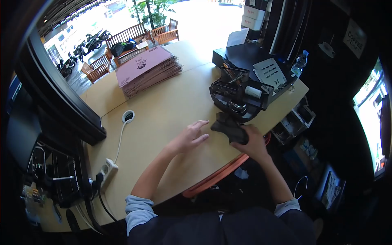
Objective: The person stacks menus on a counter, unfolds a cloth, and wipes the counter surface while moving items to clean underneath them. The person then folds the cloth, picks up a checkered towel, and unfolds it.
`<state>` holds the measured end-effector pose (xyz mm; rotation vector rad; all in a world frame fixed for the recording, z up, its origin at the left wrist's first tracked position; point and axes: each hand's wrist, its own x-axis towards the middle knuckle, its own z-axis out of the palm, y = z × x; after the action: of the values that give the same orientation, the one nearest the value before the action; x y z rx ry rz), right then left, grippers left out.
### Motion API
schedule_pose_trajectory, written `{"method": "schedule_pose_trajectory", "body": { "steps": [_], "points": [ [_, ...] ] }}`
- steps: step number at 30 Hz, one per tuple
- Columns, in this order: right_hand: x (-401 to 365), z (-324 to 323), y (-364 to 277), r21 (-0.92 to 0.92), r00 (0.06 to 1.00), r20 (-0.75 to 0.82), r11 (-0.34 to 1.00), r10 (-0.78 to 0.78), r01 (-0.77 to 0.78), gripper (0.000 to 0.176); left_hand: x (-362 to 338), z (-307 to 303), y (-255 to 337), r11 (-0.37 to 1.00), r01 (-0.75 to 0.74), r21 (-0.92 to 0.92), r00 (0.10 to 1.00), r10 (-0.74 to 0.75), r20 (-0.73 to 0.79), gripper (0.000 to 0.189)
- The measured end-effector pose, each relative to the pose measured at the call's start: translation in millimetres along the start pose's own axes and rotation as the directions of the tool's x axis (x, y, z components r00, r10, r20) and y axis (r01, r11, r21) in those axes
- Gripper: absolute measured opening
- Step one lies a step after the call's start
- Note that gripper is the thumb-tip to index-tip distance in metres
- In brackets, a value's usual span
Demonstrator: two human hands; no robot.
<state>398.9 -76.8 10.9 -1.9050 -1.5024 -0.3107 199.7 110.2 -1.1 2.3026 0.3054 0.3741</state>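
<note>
Our right hand (254, 143) is the nearer one, curled around the near right end of a dark bundle (229, 127), thumb on the near side and fingers bent over the right. Our left hand (188, 138) is empty and loosely open, thumb apart from the fingers, which point toward the bundle across a small gap; from them it lies to the right. Its long axis slants from near right to far left. It looks soft, matte and creased, over the pale table (175, 94). Just beyond sits the black organizer (246, 117); whether they touch, we cannot tell.
</note>
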Motion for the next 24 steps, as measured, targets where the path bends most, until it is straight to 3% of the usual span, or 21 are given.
{"method": "schedule_pose_trajectory", "body": {
  "steps": [2,3,4,5,6,7,8,10,11,12,13,15,16,18,19,20,22,24],
  "points": [
    [-11,25,11,0.134,0.999,0.027,0.991,-0.020,0.016,0.036,3,14,9,1.000,-0.004,-0.005,1.000,0.004,-0.017,0.058],
    [-10,29,13,0.252,0.989,0.147,0.967,-0.011,-0.027,0.030,5,21,12,0.999,-0.008,0.038,0.997,0.010,-0.071,0.058],
    [-11,34,13,0.266,0.990,0.141,0.964,-0.029,-0.009,0.030,5,26,14,0.997,-0.009,0.082,0.992,0.019,-0.126,0.059],
    [-13,41,10,0.393,0.985,0.156,0.920,-0.075,0.007,0.028,5,29,15,0.995,0.002,0.095,0.990,0.012,-0.143,0.059],
    [-15,45,3,0.512,0.977,0.173,0.859,-0.123,0.017,0.026,3,33,17,0.989,0.098,0.109,0.981,-0.078,-0.176,0.062],
    [-15,47,-3,0.607,0.980,0.092,0.790,-0.176,0.084,0.025,3,34,24,0.974,0.193,0.118,0.963,-0.165,-0.215,0.064],
    [-9,45,-6,0.617,0.975,0.088,0.780,-0.205,0.109,0.025,4,31,31,0.971,0.205,0.125,0.955,-0.170,-0.244,0.064],
    [-2,28,-15,0.739,0.986,0.052,0.670,-0.158,0.068,0.027,-2,26,48,0.855,0.404,-0.325,0.890,-0.449,-0.077,0.058],
    [3,20,-15,0.755,0.981,0.101,0.655,-0.166,0.033,0.031,-4,35,29,0.853,0.314,-0.416,0.920,-0.382,-0.090,0.055],
    [7,16,-13,0.769,0.975,0.111,0.638,-0.192,0.038,0.031,-9,39,36,0.848,0.325,-0.419,0.908,-0.404,-0.114,0.055],
    [11,14,-12,0.790,0.970,0.103,0.610,-0.220,0.054,0.033,-14,40,47,0.801,0.220,-0.558,0.897,-0.391,-0.208,0.048],
    [19,9,-6,0.852,0.941,0.113,0.519,-0.321,0.075,0.035,-27,42,75,0.629,0.025,-0.777,0.819,-0.458,-0.345,0.021],
    [24,7,-6,0.869,0.930,0.113,0.488,-0.348,0.077,0.035,-35,40,86,0.640,0.028,-0.768,0.795,-0.480,-0.371,0.021],
    [30,11,-10,0.972,0.900,0.232,0.052,-0.368,-0.229,0.037,-53,40,106,0.471,-0.217,-0.855,0.732,-0.500,-0.462,0.023],
    [36,10,-21,0.975,0.885,0.222,0.071,-0.410,-0.212,0.037,-62,40,113,0.535,-0.231,-0.812,0.705,-0.483,-0.519,0.027],
    [36,4,-35,0.943,0.855,0.332,0.140,-0.398,-0.301,0.034,-71,41,123,0.545,-0.223,-0.808,0.670,-0.516,-0.533,0.027],
    [34,10,-60,0.940,0.781,0.341,0.172,-0.523,-0.295,0.034,-84,43,143,0.525,-0.311,-0.792,0.613,-0.526,-0.589,0.025],
    [31,14,-78,0.933,0.698,0.355,0.188,-0.622,-0.308,0.034,-101,49,152,0.571,-0.307,-0.761,0.582,-0.520,-0.626,0.034]
  ]
}}
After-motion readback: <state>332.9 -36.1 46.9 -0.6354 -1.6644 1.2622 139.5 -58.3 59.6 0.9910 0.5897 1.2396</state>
